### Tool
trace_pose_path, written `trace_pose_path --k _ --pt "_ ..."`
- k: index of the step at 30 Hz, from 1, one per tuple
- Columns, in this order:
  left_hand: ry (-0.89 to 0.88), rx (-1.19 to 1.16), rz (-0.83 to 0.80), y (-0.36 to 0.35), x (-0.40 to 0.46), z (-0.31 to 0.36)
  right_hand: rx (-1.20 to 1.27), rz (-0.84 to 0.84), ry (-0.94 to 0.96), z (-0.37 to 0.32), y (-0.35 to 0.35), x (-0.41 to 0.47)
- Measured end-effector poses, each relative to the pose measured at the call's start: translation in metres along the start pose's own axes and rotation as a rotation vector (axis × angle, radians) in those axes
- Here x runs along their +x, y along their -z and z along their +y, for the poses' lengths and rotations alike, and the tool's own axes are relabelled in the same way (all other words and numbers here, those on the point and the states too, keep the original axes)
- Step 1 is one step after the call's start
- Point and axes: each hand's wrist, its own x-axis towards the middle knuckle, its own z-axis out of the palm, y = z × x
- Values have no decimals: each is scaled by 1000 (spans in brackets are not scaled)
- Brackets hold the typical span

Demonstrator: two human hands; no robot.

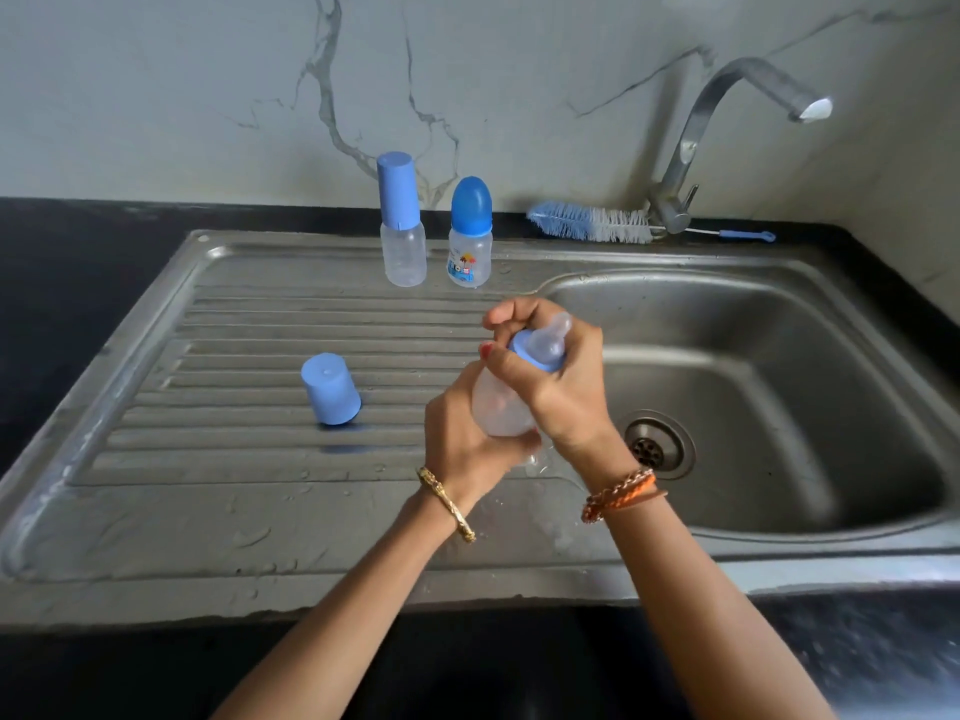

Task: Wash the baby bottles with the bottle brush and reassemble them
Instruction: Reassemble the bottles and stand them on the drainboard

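The left hand (467,433) curled round the clear plastic bottle (501,407) from below; the right hand (556,376) closed over its blue collar (540,358), fingers bent, the soft translucent teat (553,332) poking out between them; left of the fingers a smooth blue cap (331,388) stood on the ribbed steel drainboard (260,356); beyond them stood two capped bottles (402,220), and a bristly bottle brush (592,221) lay.
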Motion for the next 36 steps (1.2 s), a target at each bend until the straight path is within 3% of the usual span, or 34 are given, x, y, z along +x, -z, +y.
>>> trace_pose_path --k 3,5,8,9,11,13,14,15,17,19,22,25,30,36 --pt "2 -59 143 -5 -5 2 -85 208 -6 5 -11 -6" --pt "-73 35 248 -5 -10 4 -154 323 -30 7 -18 -10" --pt "-103 101 258 -1 -11 1 -193 352 -41 5 -25 -13" --pt "-82 121 258 3 -10 -1 -161 283 -54 3 -25 -12" --pt "-40 78 205 16 -4 -10 -54 -29 -76 -4 -19 -9" --pt "-3 -89 127 37 -2 -15 102 -373 -59 -12 -13 -3" --pt "21 -182 124 52 -3 -16 183 -460 -80 -13 -13 1" --pt "65 -259 155 65 -3 -18 242 -481 -120 -13 -15 7" --pt "158 -379 271 91 -5 -25 270 -362 -249 -6 -30 15" --pt "214 -441 359 112 -7 -36 67 -267 -329 10 -54 19" --pt "269 -452 425 131 -10 -51 -499 -404 -185 46 -90 20" --pt "290 -430 424 135 -11 -65 -806 -529 -98 77 -117 22" --pt "379 -438 424 126 -12 -70 -847 -382 -86 81 -126 14" --pt "342 -414 284 95 -2 -64 -753 -202 -159 59 -51 23"
